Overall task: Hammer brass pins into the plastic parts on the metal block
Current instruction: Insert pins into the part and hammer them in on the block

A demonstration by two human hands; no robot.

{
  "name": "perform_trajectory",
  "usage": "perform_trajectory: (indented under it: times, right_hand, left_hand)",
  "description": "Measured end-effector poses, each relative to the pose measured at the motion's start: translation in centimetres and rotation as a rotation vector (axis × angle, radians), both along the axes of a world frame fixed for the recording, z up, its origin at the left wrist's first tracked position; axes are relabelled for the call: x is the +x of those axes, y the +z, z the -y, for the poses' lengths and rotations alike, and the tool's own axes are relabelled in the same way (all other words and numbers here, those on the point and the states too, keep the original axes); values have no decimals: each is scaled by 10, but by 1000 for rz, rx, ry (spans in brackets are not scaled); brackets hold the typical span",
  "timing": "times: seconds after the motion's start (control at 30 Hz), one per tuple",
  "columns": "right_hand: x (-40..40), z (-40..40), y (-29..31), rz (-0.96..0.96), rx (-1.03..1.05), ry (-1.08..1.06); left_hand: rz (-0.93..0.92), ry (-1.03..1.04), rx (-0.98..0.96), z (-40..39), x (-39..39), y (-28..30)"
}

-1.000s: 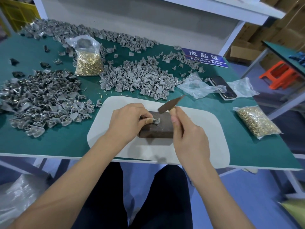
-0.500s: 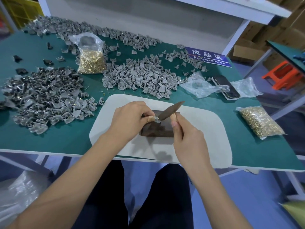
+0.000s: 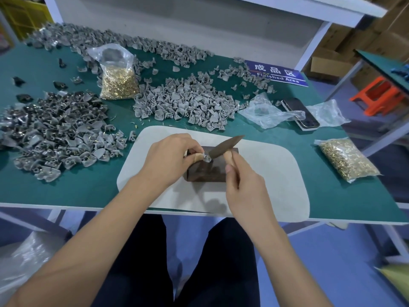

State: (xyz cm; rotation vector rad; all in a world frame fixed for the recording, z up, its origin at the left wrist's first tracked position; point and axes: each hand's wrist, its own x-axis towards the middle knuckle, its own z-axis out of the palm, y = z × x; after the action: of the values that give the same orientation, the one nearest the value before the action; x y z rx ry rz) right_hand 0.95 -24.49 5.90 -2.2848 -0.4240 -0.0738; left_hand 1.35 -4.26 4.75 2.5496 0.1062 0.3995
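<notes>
Grey plastic part (image 3: 207, 157) is pinched by the left hand (image 3: 170, 160) on the metal block (image 3: 210, 169), steadying it while the right hand (image 3: 241, 187) grips the hammer (image 3: 223, 146) at centre frame.

Your metal block (image 3: 208, 171) is dark brown and rectangular, lying flat on the middle of the pale mat. One small grey plastic part (image 3: 205, 157) sits on its top near the left far corner. The hammer's (image 3: 223, 146) dark head is tilted down-left, its tip at that part. Bags of brass pins (image 3: 118, 83) lie far left and right.
</notes>
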Motion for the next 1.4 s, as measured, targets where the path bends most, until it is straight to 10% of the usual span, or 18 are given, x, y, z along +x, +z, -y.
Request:
perform_trajectory:
  times: [0.53,0.73,1.4]
  right_hand:
    - [33,35,0,8,-254,-337]
    - [37,49,11,-32,82,16]
    - [77,42,6,91,-50,206]
  left_hand:
    - [249,47,-240,28,-16,-40]
    - [301,23,-228,27,-11,-39]
    - [330,2,-331,20,-9,-41]
